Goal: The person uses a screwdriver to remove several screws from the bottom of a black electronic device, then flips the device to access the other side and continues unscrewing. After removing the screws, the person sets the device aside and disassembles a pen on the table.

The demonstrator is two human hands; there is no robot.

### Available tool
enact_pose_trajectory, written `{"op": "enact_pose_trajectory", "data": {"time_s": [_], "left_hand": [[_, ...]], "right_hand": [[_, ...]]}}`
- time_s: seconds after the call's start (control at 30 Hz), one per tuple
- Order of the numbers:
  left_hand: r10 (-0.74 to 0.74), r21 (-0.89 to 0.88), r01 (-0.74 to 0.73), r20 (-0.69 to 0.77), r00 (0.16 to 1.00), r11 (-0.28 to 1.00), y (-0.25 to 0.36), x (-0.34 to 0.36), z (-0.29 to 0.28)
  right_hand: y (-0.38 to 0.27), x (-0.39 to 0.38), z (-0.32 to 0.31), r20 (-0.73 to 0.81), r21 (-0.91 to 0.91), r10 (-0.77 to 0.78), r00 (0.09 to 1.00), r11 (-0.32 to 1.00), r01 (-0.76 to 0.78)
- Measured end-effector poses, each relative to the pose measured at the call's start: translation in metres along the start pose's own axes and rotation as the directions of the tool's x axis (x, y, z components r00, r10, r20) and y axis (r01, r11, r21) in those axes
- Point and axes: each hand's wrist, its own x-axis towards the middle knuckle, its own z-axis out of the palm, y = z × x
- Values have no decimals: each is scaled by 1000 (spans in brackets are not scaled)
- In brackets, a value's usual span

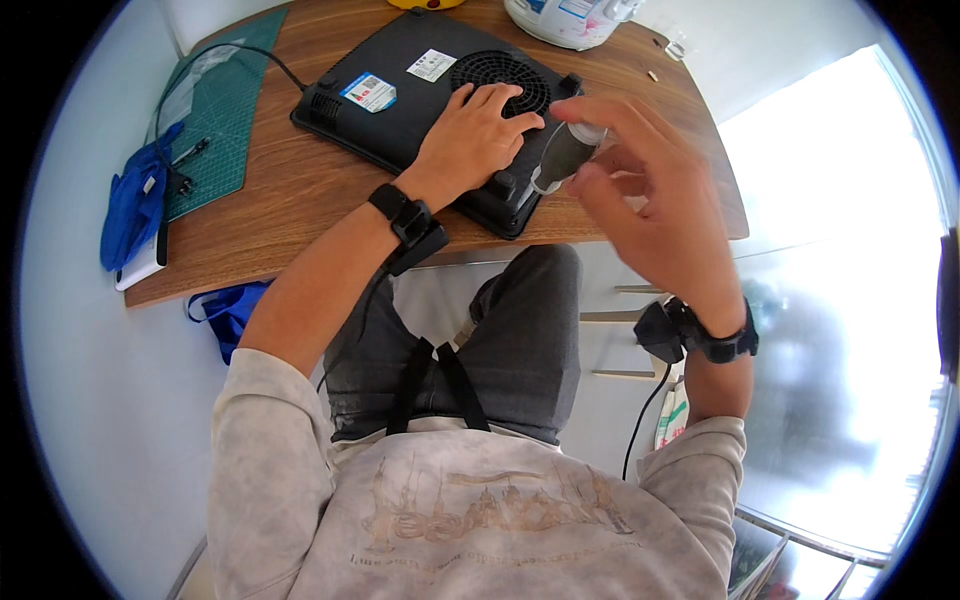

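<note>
Black plastic made up most of the flat cooker [420, 95], which lay upside down on the brown wood worktop [290, 190], w/ its round fan grille [500, 80] and little feet facing up. It sat near the front edge, just ahead of the person's lap.

Left hand [475, 135] lay flat on the cooker's bottom, fingers [490, 98] spread a bit and reaching onto the grille. It was pressing, not gripping.

Right hand [650, 200] was up near the cooker's right corner, pinching a small grey tool [562, 155] w/ thumb and first fingers. Looked like a short screwdriver handle, tip pointing down at the corner. Couldn't tell if the tip touched a screw, it was too small to see.

The cooker looked stiff and hard, prob. kind of heavy, w/ a glass top underneath that could crack if bumped. Smooth plastic may slip on wood, so a flat palm on the middle seemed a good hold. To lift it, both side edges would be best, not the thin grille slats.

The tool looked light and hard. Pinching its fat handle seemed right.

Also there: a green cutting mat [225, 110], a blue cloth [135, 205], and a white tub [570, 20] at the back.
</note>
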Motion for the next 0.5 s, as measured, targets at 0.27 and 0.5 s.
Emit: {"op": "enact_pose_trajectory", "data": {"time_s": [0.27, 0.5], "left_hand": [[5, 12, -5, 30, 1000, 1000, 1, 1, -3], [40, 6, -40, -4, 999, 999, -2, -1, -2]], "right_hand": [[-8, 7, -16, -8, -299, 37, 999, 954, -38], [-8, 12, 1, -60, -649, 50, 997, 757, -77]]}}
